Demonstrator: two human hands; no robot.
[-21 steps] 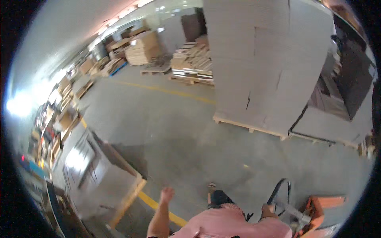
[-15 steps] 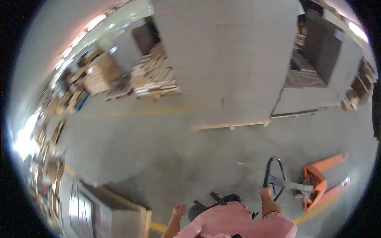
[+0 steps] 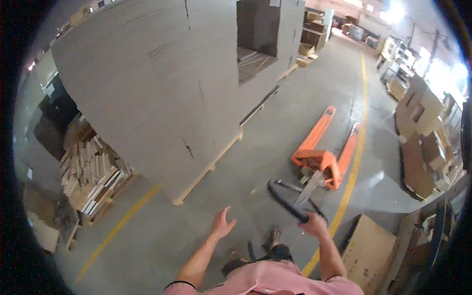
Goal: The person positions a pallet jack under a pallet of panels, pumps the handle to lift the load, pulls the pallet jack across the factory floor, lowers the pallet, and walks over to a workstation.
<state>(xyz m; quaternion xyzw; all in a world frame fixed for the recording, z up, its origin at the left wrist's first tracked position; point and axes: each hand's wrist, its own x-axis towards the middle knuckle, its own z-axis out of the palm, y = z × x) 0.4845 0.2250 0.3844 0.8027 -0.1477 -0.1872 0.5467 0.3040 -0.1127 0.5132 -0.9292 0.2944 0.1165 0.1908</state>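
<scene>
My right hand [image 3: 314,226] is wrapped round the black loop handle [image 3: 287,202] of an orange pallet jack [image 3: 317,160]. The jack stands on the grey floor ahead and to the right, its two forks pointing away from me. My left hand [image 3: 224,224] hangs in the air over the floor, with nothing in it and its fingers apart. A tall grey stack of sheets [image 3: 147,73] on a wooden pallet [image 3: 209,169] rises ahead and to the left of both hands.
Wood strips [image 3: 93,169] are piled on a pallet at the left. Along the right side lean cardboard sheets and boxes [image 3: 418,162], with a flat carton [image 3: 368,250] close by. A yellow line [image 3: 361,113] runs along the floor beside the jack.
My view has turned to the right, so the jack is now ahead of me. My left hand has risen forward. The right hand stays on the handle.
</scene>
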